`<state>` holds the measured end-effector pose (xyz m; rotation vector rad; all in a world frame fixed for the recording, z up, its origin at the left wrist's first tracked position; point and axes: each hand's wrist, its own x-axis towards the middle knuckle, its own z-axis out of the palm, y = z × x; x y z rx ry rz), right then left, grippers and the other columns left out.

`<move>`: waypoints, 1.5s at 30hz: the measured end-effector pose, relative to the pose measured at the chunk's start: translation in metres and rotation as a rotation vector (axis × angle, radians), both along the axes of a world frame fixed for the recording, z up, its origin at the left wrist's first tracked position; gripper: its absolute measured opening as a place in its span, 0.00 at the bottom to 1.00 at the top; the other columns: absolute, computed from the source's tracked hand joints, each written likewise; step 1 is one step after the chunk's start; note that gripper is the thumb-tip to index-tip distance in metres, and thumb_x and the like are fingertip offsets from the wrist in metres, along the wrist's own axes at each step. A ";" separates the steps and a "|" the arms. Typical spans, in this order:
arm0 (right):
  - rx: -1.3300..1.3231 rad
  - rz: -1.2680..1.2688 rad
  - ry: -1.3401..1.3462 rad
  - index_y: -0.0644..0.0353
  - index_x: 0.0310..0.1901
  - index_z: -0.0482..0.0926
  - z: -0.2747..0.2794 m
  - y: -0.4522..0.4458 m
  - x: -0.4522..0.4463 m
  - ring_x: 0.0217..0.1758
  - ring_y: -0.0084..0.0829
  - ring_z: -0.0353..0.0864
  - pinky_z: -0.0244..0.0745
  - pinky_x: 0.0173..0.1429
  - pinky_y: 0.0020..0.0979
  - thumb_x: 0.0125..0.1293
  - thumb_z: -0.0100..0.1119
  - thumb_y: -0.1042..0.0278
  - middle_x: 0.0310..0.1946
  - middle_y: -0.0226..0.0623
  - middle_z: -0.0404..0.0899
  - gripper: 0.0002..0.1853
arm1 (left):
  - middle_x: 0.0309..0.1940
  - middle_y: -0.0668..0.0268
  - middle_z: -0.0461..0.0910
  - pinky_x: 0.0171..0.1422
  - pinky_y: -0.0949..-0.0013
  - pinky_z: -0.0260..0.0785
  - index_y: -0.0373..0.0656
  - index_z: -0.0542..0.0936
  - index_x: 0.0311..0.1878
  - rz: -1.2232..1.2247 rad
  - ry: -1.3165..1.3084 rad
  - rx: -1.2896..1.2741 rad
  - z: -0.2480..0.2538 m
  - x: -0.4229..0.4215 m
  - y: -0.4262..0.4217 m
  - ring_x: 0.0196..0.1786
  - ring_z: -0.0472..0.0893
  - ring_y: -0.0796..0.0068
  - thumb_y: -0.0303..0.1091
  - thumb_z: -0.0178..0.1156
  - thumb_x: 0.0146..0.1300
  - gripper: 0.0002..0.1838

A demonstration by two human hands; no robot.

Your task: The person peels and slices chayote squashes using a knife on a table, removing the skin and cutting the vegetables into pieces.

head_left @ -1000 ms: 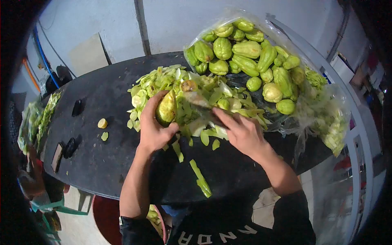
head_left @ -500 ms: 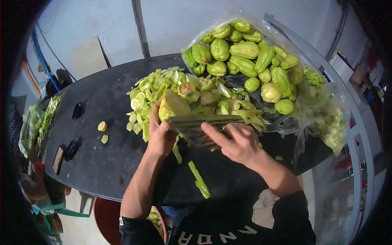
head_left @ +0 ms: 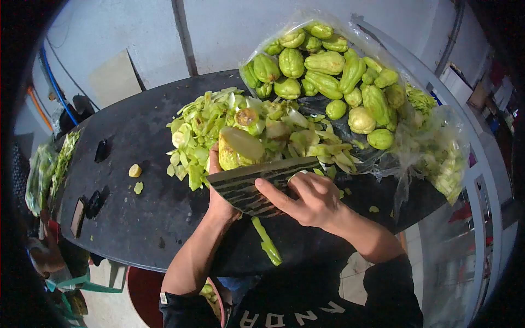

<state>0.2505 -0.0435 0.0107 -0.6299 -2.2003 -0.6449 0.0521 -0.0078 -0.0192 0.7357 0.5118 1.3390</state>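
Note:
My left hand point(head_left: 221, 205) is closed around a chayote point(head_left: 234, 154) with yellow-green skin and a broad pale cut face turned up. Part of this hand is hidden behind the blade. In my right hand point(head_left: 306, 198) is a wide cleaver point(head_left: 238, 190) with dark streaks across its blade, the index finger stretched along the flat. The blade lies across the near side of the chayote; whether its edge touches cannot be made out. Behind the chayote spreads a heap of green peelings and cut pieces point(head_left: 199, 117). A long green peel strip point(head_left: 266, 240) lies on the near side.
An open plastic bag of whole chayotes point(head_left: 327, 63) fills the back right of the dark table point(head_left: 126, 208). Bagged cut pieces point(head_left: 445, 164) sit at the right edge. A phone point(head_left: 77, 217) lies at left. Another person's hand point(head_left: 46, 257) shows at far left.
The cleaver has tilted and swung down to the left, showing more of its flat side. My left hand still holds the chayote, its lower part now more covered by the blade.

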 end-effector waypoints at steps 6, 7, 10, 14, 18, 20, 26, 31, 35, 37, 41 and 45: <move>-0.170 -0.261 -0.031 0.51 0.61 0.78 -0.017 0.028 0.015 0.18 0.32 0.77 0.77 0.22 0.33 0.61 0.59 0.70 0.23 0.34 0.71 0.24 | 0.63 0.54 0.69 0.60 0.46 0.76 0.48 0.55 0.71 -0.114 -0.002 0.086 0.017 0.003 -0.015 0.64 0.74 0.53 0.21 0.56 0.50 0.42; -0.164 -0.277 -0.016 0.52 0.61 0.78 -0.019 0.038 0.020 0.18 0.34 0.78 0.77 0.22 0.35 0.61 0.59 0.71 0.24 0.36 0.73 0.24 | 0.63 0.54 0.68 0.60 0.45 0.76 0.47 0.55 0.72 -0.165 0.084 0.110 0.023 0.002 -0.014 0.65 0.74 0.53 0.20 0.54 0.47 0.43; -0.165 -0.288 0.045 0.54 0.61 0.77 -0.019 0.044 0.029 0.21 0.39 0.82 0.79 0.24 0.38 0.60 0.58 0.72 0.25 0.39 0.76 0.24 | 0.64 0.53 0.68 0.60 0.46 0.77 0.45 0.54 0.73 -0.258 0.053 0.133 0.017 0.002 -0.015 0.63 0.74 0.53 0.23 0.55 0.49 0.44; -0.346 -0.446 0.027 0.52 0.62 0.76 -0.013 0.042 0.034 0.32 0.46 0.85 0.82 0.35 0.44 0.59 0.60 0.73 0.32 0.45 0.80 0.26 | 0.65 0.54 0.68 0.64 0.45 0.74 0.44 0.57 0.74 -0.235 -0.014 0.017 0.016 -0.003 -0.005 0.64 0.74 0.55 0.27 0.58 0.48 0.45; -0.358 -0.467 0.054 0.50 0.64 0.74 -0.013 0.043 0.040 0.33 0.49 0.85 0.82 0.38 0.46 0.59 0.60 0.74 0.33 0.45 0.81 0.29 | 0.64 0.54 0.69 0.68 0.52 0.71 0.43 0.58 0.74 -0.166 -0.085 -0.027 0.020 -0.006 -0.003 0.63 0.74 0.58 0.27 0.59 0.50 0.43; -0.292 -0.437 0.060 0.49 0.65 0.73 -0.012 0.042 0.040 0.29 0.47 0.85 0.82 0.35 0.45 0.60 0.59 0.74 0.29 0.43 0.79 0.29 | 0.62 0.54 0.70 0.67 0.56 0.72 0.41 0.59 0.73 -0.041 0.177 0.059 0.008 -0.006 0.006 0.62 0.75 0.60 0.25 0.61 0.51 0.42; -0.388 -0.547 -0.056 0.29 0.73 0.65 0.003 0.028 0.033 0.29 0.46 0.82 0.81 0.36 0.45 0.58 0.58 0.77 0.31 0.40 0.76 0.42 | 0.53 0.56 0.73 0.61 0.66 0.72 0.39 0.61 0.70 0.108 0.696 0.245 0.005 0.000 0.003 0.57 0.76 0.67 0.21 0.64 0.51 0.41; -0.416 -0.611 -0.119 0.26 0.73 0.65 0.005 0.027 0.035 0.28 0.44 0.82 0.82 0.35 0.43 0.59 0.58 0.76 0.30 0.40 0.74 0.42 | 0.54 0.50 0.72 0.62 0.61 0.72 0.44 0.61 0.73 0.332 1.051 0.620 0.014 -0.002 -0.004 0.57 0.77 0.54 0.24 0.68 0.45 0.47; -0.341 -0.593 -0.134 0.25 0.73 0.66 0.001 0.026 0.035 0.28 0.43 0.82 0.82 0.35 0.43 0.59 0.59 0.76 0.30 0.39 0.73 0.41 | 0.57 0.48 0.70 0.66 0.52 0.71 0.52 0.61 0.76 0.230 1.549 0.862 0.037 -0.004 -0.017 0.60 0.75 0.45 0.26 0.72 0.38 0.55; -0.352 -0.573 -0.150 0.25 0.72 0.67 0.002 0.025 0.033 0.28 0.42 0.82 0.82 0.35 0.42 0.59 0.60 0.76 0.30 0.39 0.73 0.41 | 0.56 0.49 0.70 0.64 0.50 0.73 0.60 0.62 0.76 0.220 1.590 0.847 0.035 -0.002 -0.015 0.59 0.75 0.45 0.28 0.74 0.37 0.57; -0.349 -0.558 -0.130 0.25 0.72 0.67 0.001 0.024 0.033 0.28 0.41 0.81 0.82 0.34 0.42 0.58 0.61 0.75 0.29 0.38 0.72 0.41 | 0.56 0.48 0.69 0.62 0.50 0.75 0.61 0.62 0.76 0.246 1.662 0.875 0.029 -0.008 -0.011 0.58 0.75 0.45 0.29 0.75 0.37 0.57; -0.316 -0.505 -0.164 0.26 0.75 0.61 0.003 0.021 0.036 0.26 0.40 0.81 0.81 0.31 0.42 0.61 0.55 0.76 0.26 0.38 0.71 0.42 | 0.52 0.47 0.70 0.58 0.51 0.76 0.68 0.58 0.77 0.265 1.623 0.826 0.030 -0.006 -0.010 0.56 0.75 0.42 0.30 0.74 0.39 0.58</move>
